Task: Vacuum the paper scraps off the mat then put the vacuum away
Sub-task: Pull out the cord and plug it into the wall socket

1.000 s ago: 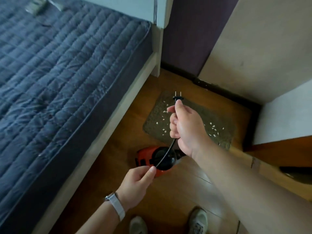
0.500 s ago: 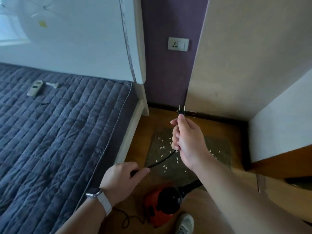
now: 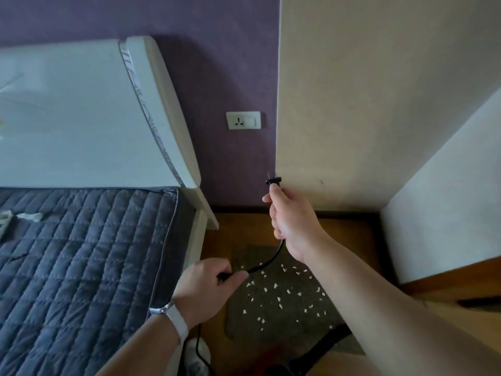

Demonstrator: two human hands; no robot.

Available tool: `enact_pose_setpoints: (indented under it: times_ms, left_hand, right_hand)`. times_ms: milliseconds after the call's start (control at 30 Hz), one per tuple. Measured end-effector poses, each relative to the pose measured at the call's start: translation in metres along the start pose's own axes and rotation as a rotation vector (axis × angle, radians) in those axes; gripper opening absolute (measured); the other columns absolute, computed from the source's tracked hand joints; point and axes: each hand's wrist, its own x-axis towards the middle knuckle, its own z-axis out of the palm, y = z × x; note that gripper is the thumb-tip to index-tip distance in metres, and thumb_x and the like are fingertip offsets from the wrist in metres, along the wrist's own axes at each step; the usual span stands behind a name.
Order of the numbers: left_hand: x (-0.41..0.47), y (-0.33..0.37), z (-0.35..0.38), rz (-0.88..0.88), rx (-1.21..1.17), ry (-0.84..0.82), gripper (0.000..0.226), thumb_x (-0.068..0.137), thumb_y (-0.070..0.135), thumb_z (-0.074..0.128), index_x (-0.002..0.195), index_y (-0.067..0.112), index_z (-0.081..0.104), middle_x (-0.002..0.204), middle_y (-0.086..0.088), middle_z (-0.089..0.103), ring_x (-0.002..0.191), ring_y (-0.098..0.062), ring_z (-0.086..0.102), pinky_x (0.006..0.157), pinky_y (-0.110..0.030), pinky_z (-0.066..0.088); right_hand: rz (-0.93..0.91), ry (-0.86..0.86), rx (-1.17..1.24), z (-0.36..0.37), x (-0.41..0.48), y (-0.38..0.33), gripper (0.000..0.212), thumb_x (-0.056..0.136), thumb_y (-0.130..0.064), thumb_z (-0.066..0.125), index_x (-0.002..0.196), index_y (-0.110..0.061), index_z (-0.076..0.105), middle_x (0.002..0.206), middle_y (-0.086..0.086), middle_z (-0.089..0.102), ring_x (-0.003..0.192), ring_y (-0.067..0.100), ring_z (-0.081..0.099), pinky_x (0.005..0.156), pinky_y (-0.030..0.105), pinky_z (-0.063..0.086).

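The right hand (image 3: 294, 221) is clenched around the black plug (image 3: 273, 181), prongs up, just below and right of the white wall socket (image 3: 243, 120) — its markings are too small to read; the left hand (image 3: 206, 287), a watch (image 3: 173, 316) on its wrist, pinches the cord (image 3: 273, 257) lower down, above the mat (image 3: 284, 332); white paper scraps (image 3: 278, 298) lie scattered on the mat; the red vacuum (image 3: 271, 355) sits on the floor at the bottom edge — mostly hidden, near the bed (image 3: 81, 253)
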Motion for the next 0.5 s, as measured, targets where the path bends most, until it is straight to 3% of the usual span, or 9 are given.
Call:
enact_pose_setpoints:
  times_ms: [233, 500]
  left_hand:
    - [0.122, -0.058, -0.02, 0.174, 0.135, -0.139, 0.041, 0.084, 0.061, 0.055, 0.06, 0.029, 0.048, 0.059, 0.009, 0.05, 0.057, -0.007, 0.051, 0.053, -0.017, 0.042]
    - [0.268, -0.141, -0.053, 0.272, 0.12, -0.193, 0.052, 0.075, 0.076, 0.046, 0.055, 0.029, 0.048, 0.054, 0.009, 0.051, 0.054, -0.007, 0.052, 0.051, -0.015, 0.033]
  right_hand:
    - [-0.005, 0.119, -0.107, 0.041, 0.109, 0.002, 0.033, 0.103, -0.043, 0.039, 0.089, -0.024, 0.061, 0.066, -0.005, 0.045, 0.053, 0.009, 0.038, 0.051, 0.026, 0.027]
    - [0.087, 0.254, -0.051, 0.104, 0.257, -0.006, 0.03, 0.103, -0.042, 0.042, 0.09, -0.023, 0.061, 0.053, -0.005, 0.041, 0.04, 0.008, 0.033, 0.044, 0.027, 0.025]
